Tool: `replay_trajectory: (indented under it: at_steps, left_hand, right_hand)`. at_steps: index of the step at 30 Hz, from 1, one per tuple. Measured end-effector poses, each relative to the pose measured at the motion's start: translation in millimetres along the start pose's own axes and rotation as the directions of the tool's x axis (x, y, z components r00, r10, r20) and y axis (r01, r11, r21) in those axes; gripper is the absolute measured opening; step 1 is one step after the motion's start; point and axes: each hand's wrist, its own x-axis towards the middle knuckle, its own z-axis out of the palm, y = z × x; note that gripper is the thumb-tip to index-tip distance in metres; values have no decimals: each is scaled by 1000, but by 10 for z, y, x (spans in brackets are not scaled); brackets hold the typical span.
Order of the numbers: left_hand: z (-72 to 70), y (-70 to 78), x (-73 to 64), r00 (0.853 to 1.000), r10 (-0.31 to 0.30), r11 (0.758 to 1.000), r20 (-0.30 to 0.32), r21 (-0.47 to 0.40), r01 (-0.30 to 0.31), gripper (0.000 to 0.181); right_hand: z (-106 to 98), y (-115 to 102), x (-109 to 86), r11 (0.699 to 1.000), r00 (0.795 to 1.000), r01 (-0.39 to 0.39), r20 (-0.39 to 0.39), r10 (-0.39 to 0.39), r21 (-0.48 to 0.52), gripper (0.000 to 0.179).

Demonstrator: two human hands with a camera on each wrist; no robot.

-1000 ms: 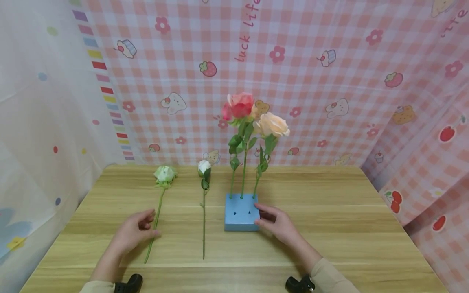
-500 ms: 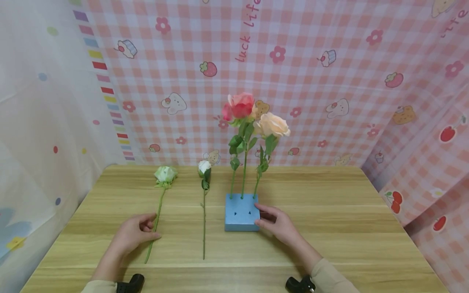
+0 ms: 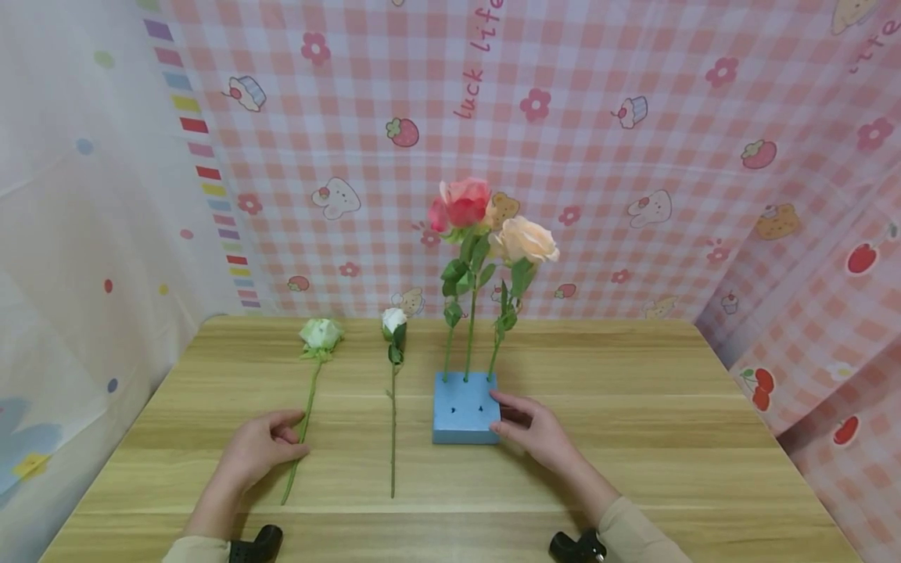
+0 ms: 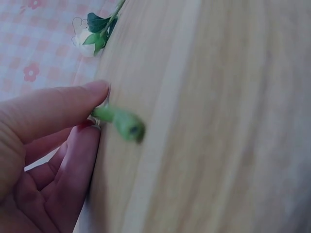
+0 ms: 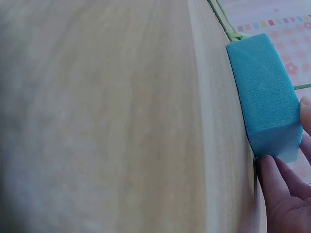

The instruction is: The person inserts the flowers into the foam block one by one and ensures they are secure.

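My left hand [image 3: 262, 447] pinches the lower stem of a pale green artificial flower [image 3: 321, 335] between thumb and fingers. In the left wrist view, the cut end of that stem [image 4: 129, 127] sticks out past the fingertips. A white rosebud [image 3: 393, 322] on a long stem lies to the right of it. My right hand [image 3: 538, 434] holds the right side of a blue foam block [image 3: 466, 430], seen from its edge in the right wrist view. Rising from the block's back row are a pink rose [image 3: 464, 205], a peach rose [image 3: 526, 240] and another stem whose bloom is partly hidden.
Two small dark holes show in the block's top, nearer its front. Everything stands on a wood-grain table [image 3: 633, 469]. A pink checked cloth [image 3: 598, 172] hangs behind the far edge, and a white dotted cloth [image 3: 70, 234] hangs at the left.
My left fingers and thumb have drawn together on the green flower's stem, and the flower has shifted very slightly right. The right hand and the block stay in place.
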Motion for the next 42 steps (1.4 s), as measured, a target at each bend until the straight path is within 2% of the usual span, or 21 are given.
replay_trajectory:
  at_steps: [8, 20, 30, 33, 37, 42]
  left_hand:
    - [3, -9, -17, 1000, -1, 999, -10, -36, 0, 56]
    - [23, -49, -17, 999, -32, 988, -2, -154, 32, 50]
    - [-11, -12, -11, 999, -39, 986, 23, -164, 42, 47]
    - [-4, 5, -3, 998, -44, 974, 33, -223, 50, 49]
    - [27, 49, 9, 997, -49, 948, 64, -311, 67, 50]
    - [85, 126, 31, 996, -31, 932, 84, -357, 59, 50]
  right_hand:
    - [5, -19, -8, 1000, 1000, -6, 7, 6, 8, 51]
    - [5, -35, -13, 1000, 1000, -10, 4, 10, 14, 50]
    - [13, -34, -19, 1000, 1000, -13, -4, 13, 4, 50]
    - [19, -81, -28, 1000, 1000, -13, -1, 13, -3, 49]
    - [5, -266, -72, 1000, 1000, -1, 11, 1, -11, 48]
    - [-3, -425, -115, 1000, 1000, -14, 13, 14, -13, 47]
